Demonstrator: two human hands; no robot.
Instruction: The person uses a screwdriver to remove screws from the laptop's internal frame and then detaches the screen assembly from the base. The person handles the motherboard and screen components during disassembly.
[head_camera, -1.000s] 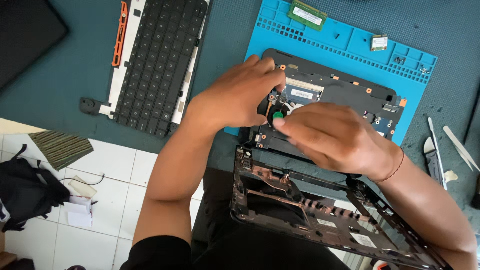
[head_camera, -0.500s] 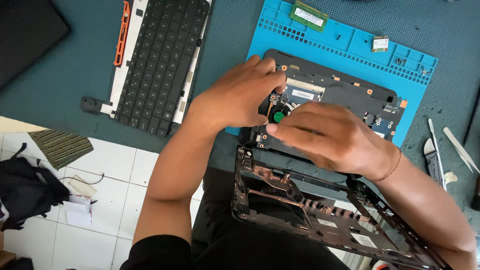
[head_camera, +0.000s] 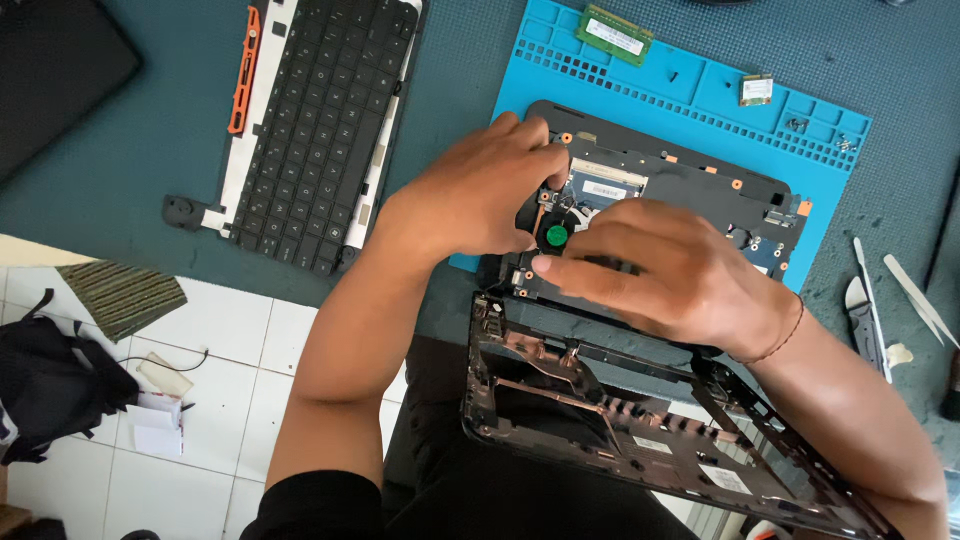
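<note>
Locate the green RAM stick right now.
In the head view, the green RAM stick lies at the top edge of the blue repair mat, upper centre, beyond the laptop motherboard and left of the small wireless card.

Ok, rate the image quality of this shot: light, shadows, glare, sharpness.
Head view: soft, even daylight, no harsh glare. The hands cast a faint shadow over the laptop base on the blue mat. Left hand and right hand look sharp, with no motion blur. The keyboard is crisp; the white tiled floor is brightest.
</note>
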